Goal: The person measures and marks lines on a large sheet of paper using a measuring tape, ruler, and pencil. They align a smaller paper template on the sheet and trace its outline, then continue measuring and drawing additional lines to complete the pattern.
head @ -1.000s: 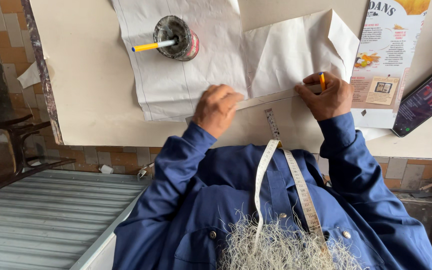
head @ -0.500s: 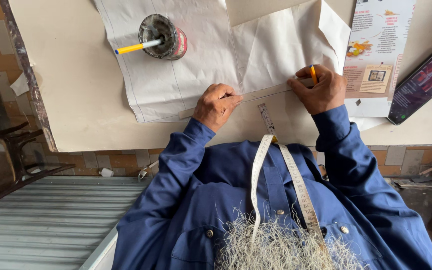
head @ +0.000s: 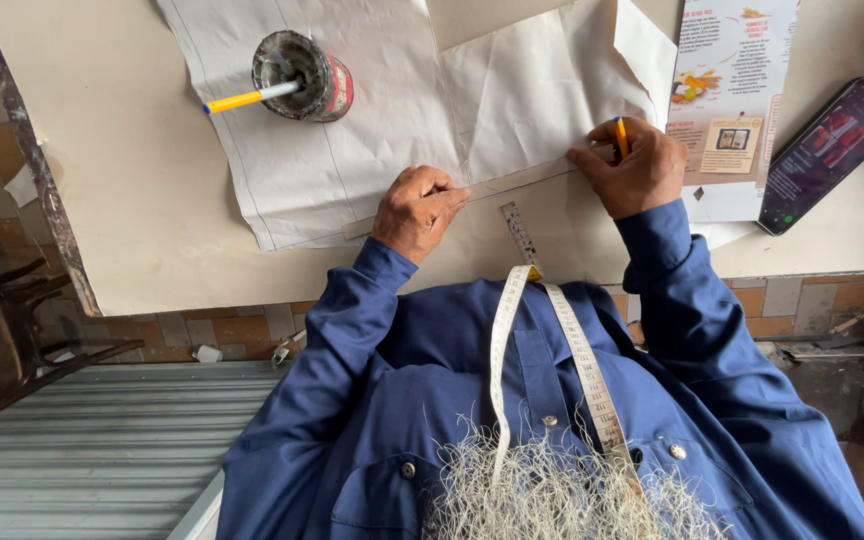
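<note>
My left hand [head: 417, 210] lies flat with its fingers pressing a long pale ruler [head: 522, 178] onto white paper [head: 372, 130] spread on the table. My right hand [head: 634, 168] grips an orange pencil [head: 620, 134] at the ruler's right end, with the tip at the paper's lower edge. A second folded sheet of white paper [head: 542, 90] lies beside the first. A yellow measuring tape [head: 552, 320] hangs round my neck over my blue shirt, and one end of it rests on the table.
A stained tin can [head: 304, 75] holding a yellow pen [head: 247, 98] stands on the paper at the left. A printed leaflet [head: 732, 90] and a dark phone [head: 827, 150] lie at the right. The beige table [head: 112, 180] ends near me above a tiled wall.
The view has drifted, so everything sits slightly further left in the picture. Both hands stay on the ruler and pencil with hardly any movement.
</note>
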